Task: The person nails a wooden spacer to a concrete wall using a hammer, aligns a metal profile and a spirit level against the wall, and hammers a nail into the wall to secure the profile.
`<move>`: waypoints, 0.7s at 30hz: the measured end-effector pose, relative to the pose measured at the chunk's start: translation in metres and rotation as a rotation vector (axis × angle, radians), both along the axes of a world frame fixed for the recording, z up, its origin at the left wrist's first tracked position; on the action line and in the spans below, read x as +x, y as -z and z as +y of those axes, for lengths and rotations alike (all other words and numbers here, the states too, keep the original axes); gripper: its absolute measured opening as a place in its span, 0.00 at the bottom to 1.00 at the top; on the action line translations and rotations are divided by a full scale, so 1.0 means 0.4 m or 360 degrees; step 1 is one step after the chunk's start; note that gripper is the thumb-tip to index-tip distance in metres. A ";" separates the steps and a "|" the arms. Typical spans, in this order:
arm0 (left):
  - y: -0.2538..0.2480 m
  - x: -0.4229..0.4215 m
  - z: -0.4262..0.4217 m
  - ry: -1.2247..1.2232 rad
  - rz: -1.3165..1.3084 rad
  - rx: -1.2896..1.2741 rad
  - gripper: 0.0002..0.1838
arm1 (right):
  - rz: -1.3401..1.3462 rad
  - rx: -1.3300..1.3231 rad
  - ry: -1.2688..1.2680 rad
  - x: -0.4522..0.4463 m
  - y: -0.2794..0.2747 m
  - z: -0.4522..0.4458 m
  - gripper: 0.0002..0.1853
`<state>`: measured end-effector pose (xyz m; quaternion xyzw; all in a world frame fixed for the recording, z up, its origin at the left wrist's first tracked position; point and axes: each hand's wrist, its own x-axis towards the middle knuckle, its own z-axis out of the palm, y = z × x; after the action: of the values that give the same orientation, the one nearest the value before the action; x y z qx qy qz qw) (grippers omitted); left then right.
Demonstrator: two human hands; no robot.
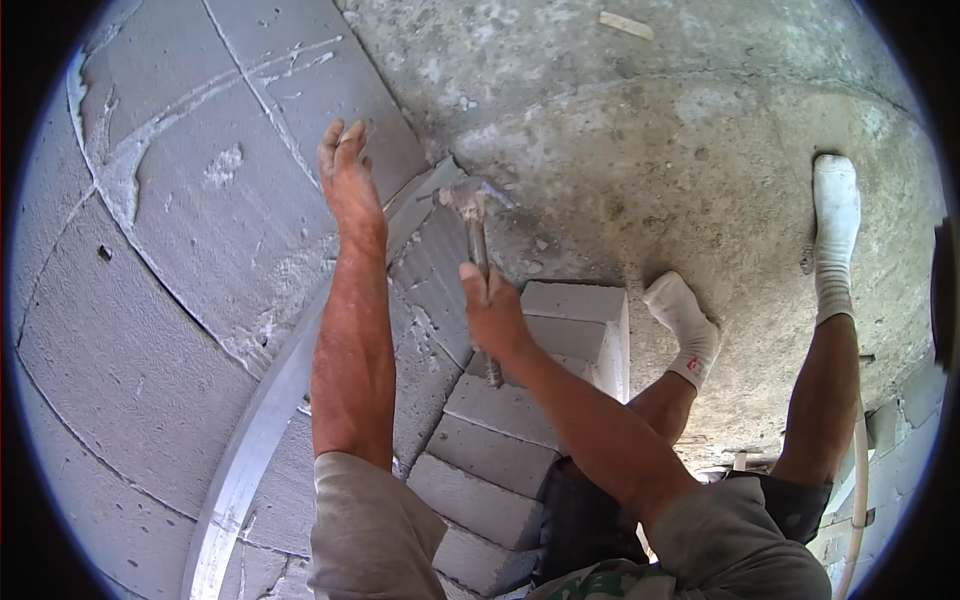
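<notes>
My right hand point(497, 318) is wrapped round the handle of a hammer point(477, 240), and the mortar-crusted hammer head points away from me. Just past the end of a long metal straightedge point(262, 425), my left hand point(350, 180) reaches out with its fingers apart and nothing in them. Behind that hand is a wall of grey blocks point(150, 320) with smeared mortar joints. Whether the left fingers touch the wall I cannot tell. The straightedge runs along the blocks, partly hidden behind my left forearm.
Pale blocks point(490, 455) are stacked like steps below my right arm. The rough concrete floor point(620, 170) lies to the right, with a small strip of wood point(627, 25) on it. My feet in white socks point(836, 215) stand there. A hose point(858, 500) hangs at lower right.
</notes>
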<state>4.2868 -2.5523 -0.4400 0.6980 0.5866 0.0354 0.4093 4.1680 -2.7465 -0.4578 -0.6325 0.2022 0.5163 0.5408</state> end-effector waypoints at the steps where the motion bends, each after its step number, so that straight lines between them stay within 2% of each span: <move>1: 0.008 0.006 0.001 0.0054 -0.0011 -0.0011 0.27 | 0.0097 0.0015 -0.0037 0.019 -0.004 0.004 0.23; 2: 0.012 0.004 0.011 0.0095 -0.0021 0.0002 0.28 | 0.0193 0.0029 -0.0076 0.042 -0.012 0.007 0.22; 4: 0.000 -0.019 0.012 0.0106 0.0022 -0.0002 0.29 | 0.0235 -0.0079 0.0201 0.112 -0.044 -0.043 0.22; 6: 0.001 -0.003 0.003 0.0045 -0.0006 0.0008 0.29 | 0.0513 0.0296 0.1082 0.187 -0.038 -0.095 0.18; 8: 0.001 -0.006 0.000 0.0063 -0.0006 0.0017 0.30 | 0.0433 0.0098 0.1258 0.209 -0.053 -0.084 0.21; 10: -0.007 -0.009 0.010 0.0057 -0.0004 0.0025 0.31 | -0.0570 -0.0191 0.0592 0.116 -0.018 -0.050 0.22; 12: 0.002 -0.004 0.011 0.0031 -0.0016 -0.0015 0.33 | -0.0890 -0.0256 -0.0336 0.069 -0.005 -0.012 0.22; 13: 0.013 0.005 0.005 0.0061 -0.0038 -0.0031 0.33 | -0.0281 -0.0125 -0.0422 0.063 -0.005 -0.008 0.22; 16: 0.008 -0.012 0.009 0.0082 -0.0031 -0.0017 0.33 | 0.0165 -0.0100 0.0293 0.138 -0.034 -0.070 0.21; 18: 0.008 -0.008 0.006 0.0037 -0.0053 -0.0007 0.31 | 0.0615 -0.0043 0.0874 0.238 -0.064 -0.078 0.22; 19: 0.004 -0.011 0.003 0.0039 -0.0026 -0.0015 0.32 | 0.0579 -0.0076 0.1077 0.241 -0.068 -0.068 0.22; 21: -0.002 -0.005 0.003 0.0052 0.0009 -0.0015 0.34 | 0.0212 -0.0063 0.0699 0.185 -0.058 -0.026 0.23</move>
<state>4.2847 -2.5511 -0.4392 0.7055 0.5765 0.0240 0.4115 4.2419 -2.7570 -0.4345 -0.5484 0.3804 0.4228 0.6131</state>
